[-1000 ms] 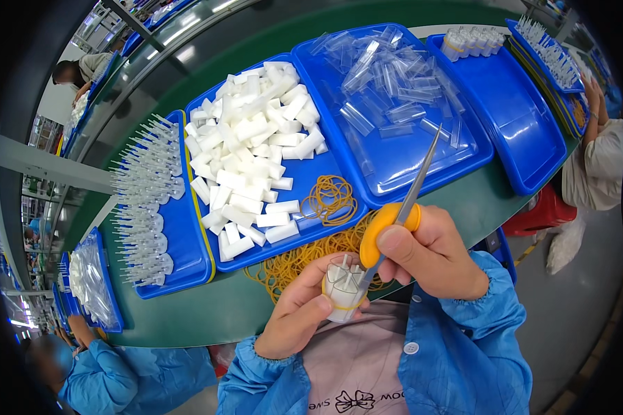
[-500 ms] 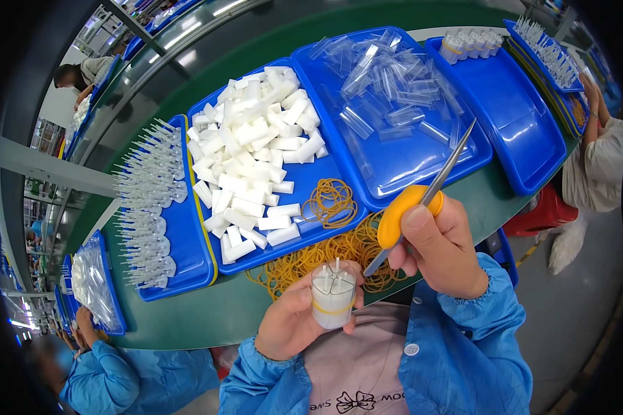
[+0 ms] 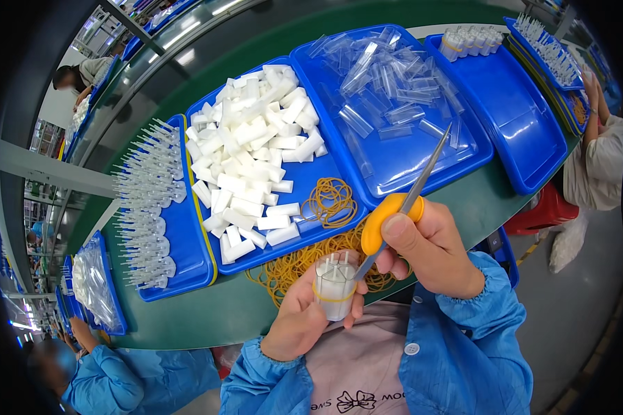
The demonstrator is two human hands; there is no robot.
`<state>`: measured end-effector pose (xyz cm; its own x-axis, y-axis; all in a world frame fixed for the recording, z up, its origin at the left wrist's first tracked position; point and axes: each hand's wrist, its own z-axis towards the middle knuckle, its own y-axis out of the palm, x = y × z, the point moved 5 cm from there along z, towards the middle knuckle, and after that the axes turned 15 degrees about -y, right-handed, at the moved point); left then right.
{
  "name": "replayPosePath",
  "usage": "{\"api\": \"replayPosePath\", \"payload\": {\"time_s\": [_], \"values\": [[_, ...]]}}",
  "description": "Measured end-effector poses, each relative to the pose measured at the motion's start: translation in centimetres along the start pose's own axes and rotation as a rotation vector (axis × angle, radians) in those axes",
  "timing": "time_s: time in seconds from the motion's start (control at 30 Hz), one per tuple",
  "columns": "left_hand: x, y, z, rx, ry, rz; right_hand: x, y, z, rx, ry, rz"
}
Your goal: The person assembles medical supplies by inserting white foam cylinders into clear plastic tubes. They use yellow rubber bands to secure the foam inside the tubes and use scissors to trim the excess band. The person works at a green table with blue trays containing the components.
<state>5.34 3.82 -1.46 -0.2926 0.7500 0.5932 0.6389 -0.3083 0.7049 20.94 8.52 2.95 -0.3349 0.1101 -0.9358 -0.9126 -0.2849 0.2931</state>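
My left hand (image 3: 299, 315) is closed round a short clear cylinder (image 3: 335, 290) with white contents. Thin white stems stand up from its top, and a yellow-brown rubber band circles it. My right hand (image 3: 429, 245) grips a slim metal tool with a thick yellow grip (image 3: 381, 223). Its long sharp point rises up and to the right, over the tray of clear pieces. The flat grey lower end reaches down to the cylinder's right rim; whether it touches is hard to tell. The exact kind of tool does not show.
Loose rubber bands (image 3: 304, 266) lie on the green table (image 3: 187, 321) beyond my hands. Blue trays hold white blocks (image 3: 246, 152), clear plastic pieces (image 3: 394, 76), white stemmed parts (image 3: 145, 207) and banded cylinders (image 3: 471, 43). Co-workers sit at left and right.
My right hand has moved left and slightly down, bringing the tool's flat end to the cylinder. The cylinder in my left hand has shifted slightly up and tilted.
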Motion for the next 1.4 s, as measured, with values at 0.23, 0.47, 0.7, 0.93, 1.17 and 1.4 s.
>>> {"api": "replayPosePath", "payload": {"time_s": [0.23, 0.47, 0.7, 0.93, 1.17, 1.4], "values": [[-0.1, 0.0, 0.1, 0.029, 0.006, 0.003, 0.1, 0.0, 0.4, -0.012, 0.014, -0.042], [-0.3, 0.2, -0.2, 0.103, 0.036, 0.141, 0.0, 0.2, 0.4, -0.026, 0.083, -0.028], [-0.5, 0.1, -0.6, 0.125, 0.063, 0.155, -0.4, 0.9, 0.0, -0.071, 0.089, 0.025], [-0.1, 0.5, -1.3, 0.164, 0.125, 0.251, -1.9, 1.6, 0.0, -0.140, -0.156, -0.161], [-0.4, 0.3, -1.0, -0.036, -0.050, 0.039, -1.4, 0.8, -0.7, 0.050, 0.034, 0.003], [0.0, 1.0, -0.1, 0.046, -0.113, 0.037, -1.0, -0.4, 0.0, 0.038, -0.037, -0.106]]}}
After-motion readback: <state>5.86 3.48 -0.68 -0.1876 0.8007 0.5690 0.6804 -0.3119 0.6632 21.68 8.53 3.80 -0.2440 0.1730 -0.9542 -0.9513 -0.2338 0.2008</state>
